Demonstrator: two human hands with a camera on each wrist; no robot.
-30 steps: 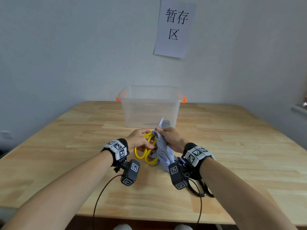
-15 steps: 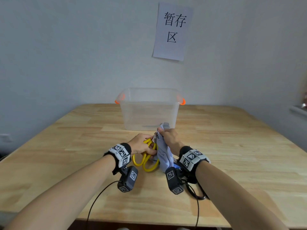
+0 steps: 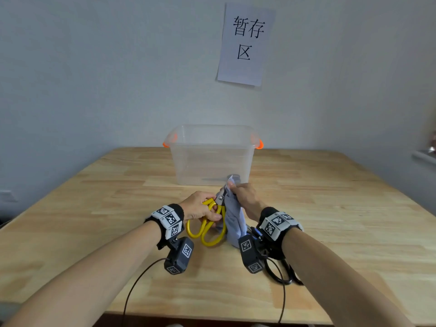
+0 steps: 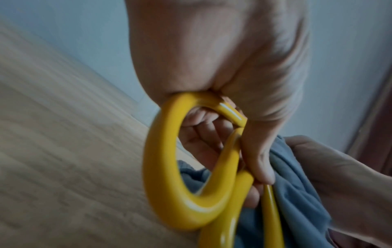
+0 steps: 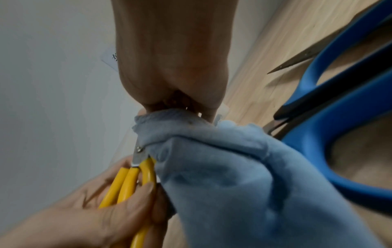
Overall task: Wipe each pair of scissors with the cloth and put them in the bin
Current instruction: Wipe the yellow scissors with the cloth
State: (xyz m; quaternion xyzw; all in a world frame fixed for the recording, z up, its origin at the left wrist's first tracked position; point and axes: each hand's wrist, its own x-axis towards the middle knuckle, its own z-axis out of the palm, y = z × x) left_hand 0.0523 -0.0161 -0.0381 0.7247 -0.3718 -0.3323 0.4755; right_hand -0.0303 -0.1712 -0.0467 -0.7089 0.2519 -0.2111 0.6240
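Nearest, partly hidden under the right forearm: blue-handled scissors [image 5: 331, 107] flat on the table [image 3: 94, 232], apparently awaiting their turn. Next: left hand [image 3: 200, 207], fingers curled round the loops of the yellow-handled scissors [image 3: 207, 226], held above the table. Right hand [image 3: 245, 195] pinches the blue cloth [image 3: 232, 223] around the blades. Advice: steady the handles, draw the cloth from pivot to tip, fingers behind the fabric. Farthest: clear bin [image 3: 212, 156], something dark inside, unidentifiable.

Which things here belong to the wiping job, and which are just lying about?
Job: yellow-handled scissors; blue-grey cloth; clear plastic bin with orange handles; blue-handled scissors waiting on the table.
Lying about: paper wall sign; wooden table.
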